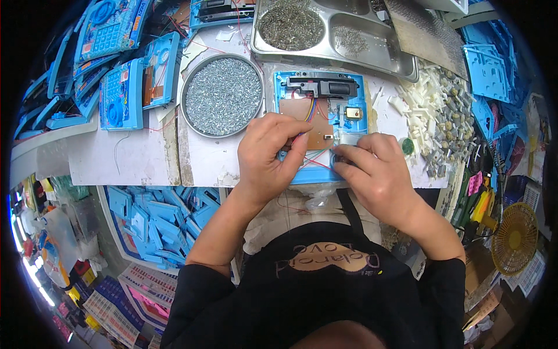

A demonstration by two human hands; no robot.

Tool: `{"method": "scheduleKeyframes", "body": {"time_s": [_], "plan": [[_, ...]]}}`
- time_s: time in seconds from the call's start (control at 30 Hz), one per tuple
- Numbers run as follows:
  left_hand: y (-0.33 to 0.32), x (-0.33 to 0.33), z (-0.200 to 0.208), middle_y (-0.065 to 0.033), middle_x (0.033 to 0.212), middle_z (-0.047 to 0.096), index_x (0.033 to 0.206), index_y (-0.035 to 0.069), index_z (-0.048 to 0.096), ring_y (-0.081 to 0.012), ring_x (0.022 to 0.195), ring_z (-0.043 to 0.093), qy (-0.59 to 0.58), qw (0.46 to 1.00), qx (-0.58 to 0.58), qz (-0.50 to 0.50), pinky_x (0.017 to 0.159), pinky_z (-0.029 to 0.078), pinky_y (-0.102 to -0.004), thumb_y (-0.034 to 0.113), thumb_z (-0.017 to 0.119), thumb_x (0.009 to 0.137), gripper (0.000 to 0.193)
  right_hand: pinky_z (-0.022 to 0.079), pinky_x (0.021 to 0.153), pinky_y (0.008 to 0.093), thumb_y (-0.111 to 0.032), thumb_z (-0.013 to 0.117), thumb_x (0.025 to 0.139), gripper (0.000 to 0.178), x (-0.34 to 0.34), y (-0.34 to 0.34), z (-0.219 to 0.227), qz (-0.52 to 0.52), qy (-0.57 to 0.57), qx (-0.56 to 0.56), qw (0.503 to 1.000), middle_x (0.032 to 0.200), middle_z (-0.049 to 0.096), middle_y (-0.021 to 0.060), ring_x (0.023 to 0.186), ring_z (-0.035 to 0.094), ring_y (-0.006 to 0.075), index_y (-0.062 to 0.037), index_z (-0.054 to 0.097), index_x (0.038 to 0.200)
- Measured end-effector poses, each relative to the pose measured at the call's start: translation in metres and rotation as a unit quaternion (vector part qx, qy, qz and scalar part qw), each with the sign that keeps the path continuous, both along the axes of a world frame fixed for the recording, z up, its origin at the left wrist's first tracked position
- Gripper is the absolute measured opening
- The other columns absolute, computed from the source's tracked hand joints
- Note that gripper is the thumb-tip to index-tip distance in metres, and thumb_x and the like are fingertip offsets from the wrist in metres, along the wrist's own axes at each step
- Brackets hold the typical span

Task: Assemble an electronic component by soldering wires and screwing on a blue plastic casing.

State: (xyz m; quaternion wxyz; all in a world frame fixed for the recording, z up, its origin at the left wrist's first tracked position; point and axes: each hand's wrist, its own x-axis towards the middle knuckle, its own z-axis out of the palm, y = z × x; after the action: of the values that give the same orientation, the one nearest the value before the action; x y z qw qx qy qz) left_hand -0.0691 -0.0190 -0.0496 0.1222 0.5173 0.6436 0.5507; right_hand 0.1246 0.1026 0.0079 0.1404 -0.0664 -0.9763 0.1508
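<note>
A blue plastic housing [317,175] lies open on the table before me, with a brown circuit board [297,110] inside. Across its far end runs a black mechanism [337,88], and a small metallic square part [353,113] sits at its right. Coloured wires [314,108] run down over the board. My left hand [261,154] is over the housing's left side, thumb and forefinger pinched on wires at the board's edge. At the lower right corner, my right hand [381,177] has its fingers closed together by the thin wires; what they hold is hidden.
A round tray of small screws [222,96] stands left of the housing. Behind is a metal compartment tray [372,64] with small metal parts. White plastic pieces [427,104] heap up at the right. Blue casings [122,96] stack at the left; a bin of blue parts [157,224] sits below.
</note>
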Motion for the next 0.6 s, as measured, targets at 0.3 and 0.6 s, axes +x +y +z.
{"method": "scheduleKeyframes", "body": {"time_s": [0.3,0.6], "plan": [[0.0,-0.001,-0.002,-0.0076,0.089,0.07,0.098,0.004,0.075,-0.0217,0.076,0.063,-0.002,1.0,0.006,-0.005,0.072,0.045,-0.0326,0.0,0.074,0.08,0.019,0.043,0.082,0.0411,-0.011,0.081,0.07,0.029,0.004,0.001,0.008,-0.079,-0.016,-0.025,0.996,0.102,0.068,0.0033,0.091,0.059,0.0251,-0.0089,0.069,0.096],[0.0,0.0,0.0,-0.0077,0.088,0.07,0.098,0.004,0.075,-0.0219,0.076,0.063,0.004,1.0,0.007,-0.003,0.072,0.045,-0.0327,0.0,0.075,0.079,0.019,0.044,0.082,0.0409,-0.01,0.081,0.07,0.027,0.006,-0.005,-0.01,-0.044,0.053,-0.034,0.997,0.1,0.069,0.004,0.089,0.06,0.0252,-0.0077,0.071,0.095]]}}
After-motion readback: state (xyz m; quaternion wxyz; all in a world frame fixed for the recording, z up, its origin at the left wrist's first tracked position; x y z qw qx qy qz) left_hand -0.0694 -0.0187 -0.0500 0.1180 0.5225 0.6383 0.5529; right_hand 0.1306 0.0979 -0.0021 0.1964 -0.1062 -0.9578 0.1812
